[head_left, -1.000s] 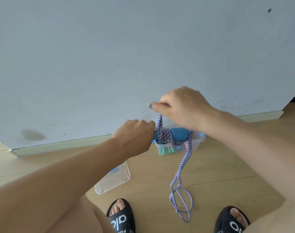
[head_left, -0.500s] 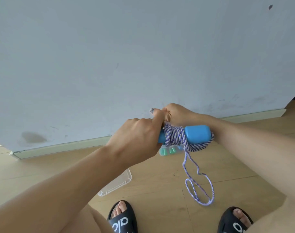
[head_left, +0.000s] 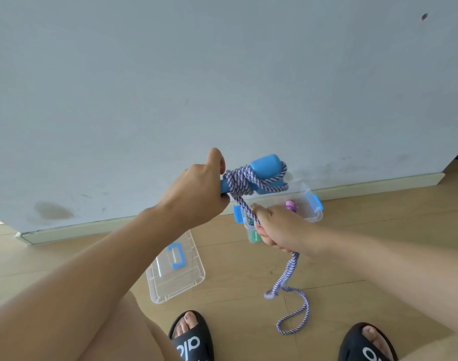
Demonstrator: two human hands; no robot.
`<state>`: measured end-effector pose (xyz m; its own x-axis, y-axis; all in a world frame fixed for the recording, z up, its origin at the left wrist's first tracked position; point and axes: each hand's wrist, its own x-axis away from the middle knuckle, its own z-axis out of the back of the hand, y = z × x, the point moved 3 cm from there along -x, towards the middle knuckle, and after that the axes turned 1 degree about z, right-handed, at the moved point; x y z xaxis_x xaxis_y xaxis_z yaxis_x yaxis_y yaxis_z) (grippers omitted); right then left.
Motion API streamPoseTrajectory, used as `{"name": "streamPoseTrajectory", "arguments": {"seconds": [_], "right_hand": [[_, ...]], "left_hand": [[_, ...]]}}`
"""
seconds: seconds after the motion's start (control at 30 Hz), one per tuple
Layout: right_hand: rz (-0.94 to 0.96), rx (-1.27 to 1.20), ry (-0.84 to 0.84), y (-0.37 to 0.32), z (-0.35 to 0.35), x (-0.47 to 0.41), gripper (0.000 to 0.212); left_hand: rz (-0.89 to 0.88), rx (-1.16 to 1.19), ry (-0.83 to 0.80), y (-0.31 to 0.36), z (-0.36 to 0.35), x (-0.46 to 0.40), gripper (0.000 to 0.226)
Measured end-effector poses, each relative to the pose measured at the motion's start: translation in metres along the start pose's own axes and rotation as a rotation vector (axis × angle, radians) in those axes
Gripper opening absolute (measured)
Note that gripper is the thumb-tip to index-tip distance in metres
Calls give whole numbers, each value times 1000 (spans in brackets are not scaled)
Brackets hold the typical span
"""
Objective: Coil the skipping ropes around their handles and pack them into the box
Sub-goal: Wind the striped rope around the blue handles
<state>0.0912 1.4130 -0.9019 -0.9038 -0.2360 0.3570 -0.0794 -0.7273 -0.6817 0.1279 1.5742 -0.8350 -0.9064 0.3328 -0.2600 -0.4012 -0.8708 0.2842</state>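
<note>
My left hand (head_left: 196,194) grips the blue handles (head_left: 267,168) of a skipping rope, held up in front of the wall. Purple-and-white rope (head_left: 244,182) is wound in several turns around them. My right hand (head_left: 277,226) holds the loose rope just below the coil, pulling it down and toward me. The free end (head_left: 293,300) hangs in a loop near the floor. Behind my right hand the clear plastic box (head_left: 311,204) with blue latches stands on the floor by the wall, with green and pink handles inside.
The box's clear lid (head_left: 175,269) with a blue handle lies on the wooden floor to the left. My two feet in black sandals (head_left: 191,337) are at the bottom edge. The grey wall and its skirting board run behind the box.
My right hand came off the top of the handles and dropped below the coil, drawing the rope down. The handles tilted upward and the hanging loop swung.
</note>
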Motion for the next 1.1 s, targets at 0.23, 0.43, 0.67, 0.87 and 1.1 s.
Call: {"name": "streamPoseTrajectory", "arguments": {"seconds": [0.23,0.43,0.67,0.87,1.1], "right_hand": [[296,528,255,-51,1,52,48],[346,598,368,-65,59,48,60],[384,718,475,-63,98,5,66],[306,305,292,-52,97,-24,59],[-89,-295,-102,49,31,-60,17]], "left_hand": [[-57,-361,-230,-3,-34,-2,29],[-221,-497,-254,13,-43,3,27],[-331,-317,-201,42,-33,21,39],[-243,70,-43,46,2,22,43],[-162,209,2,34,14,21,50]]}}
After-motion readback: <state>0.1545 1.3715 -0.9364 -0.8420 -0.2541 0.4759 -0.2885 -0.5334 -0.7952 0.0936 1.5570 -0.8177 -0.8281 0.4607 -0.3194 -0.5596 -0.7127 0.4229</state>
